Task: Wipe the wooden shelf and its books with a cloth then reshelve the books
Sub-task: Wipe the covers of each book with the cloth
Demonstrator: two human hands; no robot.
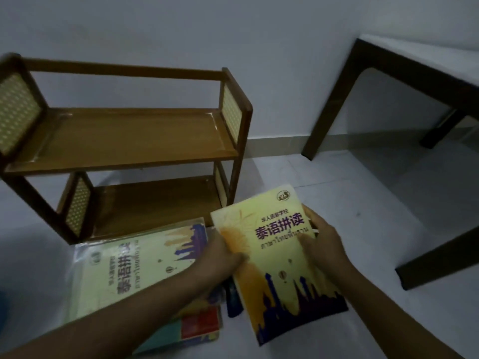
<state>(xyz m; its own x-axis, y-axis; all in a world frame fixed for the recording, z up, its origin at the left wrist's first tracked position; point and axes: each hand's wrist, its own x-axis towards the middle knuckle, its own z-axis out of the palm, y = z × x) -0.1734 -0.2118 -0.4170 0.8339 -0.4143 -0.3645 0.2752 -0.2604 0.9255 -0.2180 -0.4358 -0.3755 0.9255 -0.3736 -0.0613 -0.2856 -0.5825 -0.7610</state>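
A small two-tier wooden shelf (134,136) with woven side panels stands on the floor by the wall, both tiers bare. In front of it I hold a yellow language book (274,255) face up, slightly tilted. My left hand (220,257) grips its left edge, thumb on the cover. My right hand (321,242) grips its right edge. A second yellow book (129,270) lies flat on the floor to the left, under my left forearm. A teal and red book (191,330) lies below it. No cloth shows.
A dark wooden table (388,73) stands at the right, its legs on the pale tiled floor (375,203). A small dark blue object (233,299) lies under the held book. The white wall runs behind the shelf.
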